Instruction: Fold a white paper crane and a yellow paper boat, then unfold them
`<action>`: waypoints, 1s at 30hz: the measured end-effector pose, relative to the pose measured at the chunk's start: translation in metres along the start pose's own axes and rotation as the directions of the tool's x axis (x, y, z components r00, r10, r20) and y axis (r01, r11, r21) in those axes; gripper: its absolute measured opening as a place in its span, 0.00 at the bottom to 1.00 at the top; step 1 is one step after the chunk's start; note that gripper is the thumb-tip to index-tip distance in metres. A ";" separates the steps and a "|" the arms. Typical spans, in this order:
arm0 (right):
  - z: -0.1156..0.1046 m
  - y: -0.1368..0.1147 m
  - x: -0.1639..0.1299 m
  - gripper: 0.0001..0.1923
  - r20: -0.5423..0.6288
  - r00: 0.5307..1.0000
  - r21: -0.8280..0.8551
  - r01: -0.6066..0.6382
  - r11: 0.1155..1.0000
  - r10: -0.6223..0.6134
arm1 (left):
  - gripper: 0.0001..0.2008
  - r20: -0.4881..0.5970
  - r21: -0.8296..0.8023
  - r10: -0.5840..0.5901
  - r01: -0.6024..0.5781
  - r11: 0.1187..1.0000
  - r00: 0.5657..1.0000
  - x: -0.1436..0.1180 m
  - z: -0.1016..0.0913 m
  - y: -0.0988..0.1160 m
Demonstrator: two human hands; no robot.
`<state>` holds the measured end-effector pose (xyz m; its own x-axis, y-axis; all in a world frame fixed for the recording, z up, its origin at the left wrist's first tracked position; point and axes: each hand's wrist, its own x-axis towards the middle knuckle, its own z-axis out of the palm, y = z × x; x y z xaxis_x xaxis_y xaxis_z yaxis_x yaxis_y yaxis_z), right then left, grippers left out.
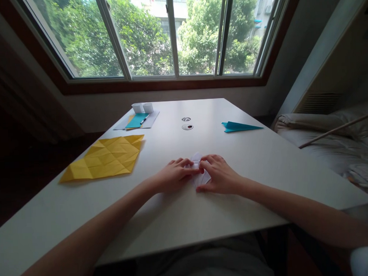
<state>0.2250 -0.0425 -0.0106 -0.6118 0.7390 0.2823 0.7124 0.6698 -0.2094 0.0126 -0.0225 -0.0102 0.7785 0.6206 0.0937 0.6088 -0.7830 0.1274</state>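
**Where both hands meet over a small white fold**

While the desk (163,232) stretches pale and wide under the window (170,33), most of its things lie toward the far and left parts. Nearest the left edge, a large yellow sheet (104,162) lies flat, creased into a grid of squares and triangles, one corner reaching that edge. Beyond it, toward the far left corner, a grey sheet (151,121) carries a teal paper (136,121) with a pen (144,120) lying across it, and two small white boxes (143,107) stand side by side just behind, touching or nearly so.

Near the middle of the desk, closer to the near edge than the far one, the left hand (173,176) rests palm down, its fingers curled together and pressing on the left side of a small folded white paper (200,170). That paper lies flat on the desktop between both hands, mostly covered by them. The right hand (220,176) lies touching it from the right, fingers bent and close together, thumb along the near side; the fingertips seem to pinch a flap, though whether they grip or only press cannot be told.

Farther back at centre sit two round cable holes (187,123). Toward the far right edge lies a teal paper plane (240,126), well apart from the hands.
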 end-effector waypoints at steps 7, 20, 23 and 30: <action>-0.001 0.003 0.007 0.19 -0.092 0.994 0.049 -0.054 0.997 0.058 | 0.18 0.009 -0.010 -0.004 0.004 1.000 1.000 0.001 -0.004 0.002; -0.009 0.007 0.008 0.28 0.049 0.996 0.118 0.072 0.990 -0.078 | 0.18 0.018 -0.027 -0.014 0.015 1.000 1.000 0.000 -0.009 0.002; -0.018 0.022 0.011 0.15 0.053 0.994 0.174 0.085 0.981 -0.095 | 0.20 0.030 -0.047 -0.001 0.003 0.999 1.000 -0.002 -0.014 0.002; -0.021 0.048 0.015 0.16 0.137 0.964 0.185 0.200 0.962 -0.227 | 0.22 0.011 -0.122 0.040 -0.038 0.992 0.999 -0.002 -0.017 -0.005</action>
<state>0.2573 -0.0010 0.0028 -0.7984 0.5709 0.1913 0.4998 0.8056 -0.3181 0.0052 -0.0192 0.0058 0.8038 0.5884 0.0879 0.5556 -0.7952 0.2429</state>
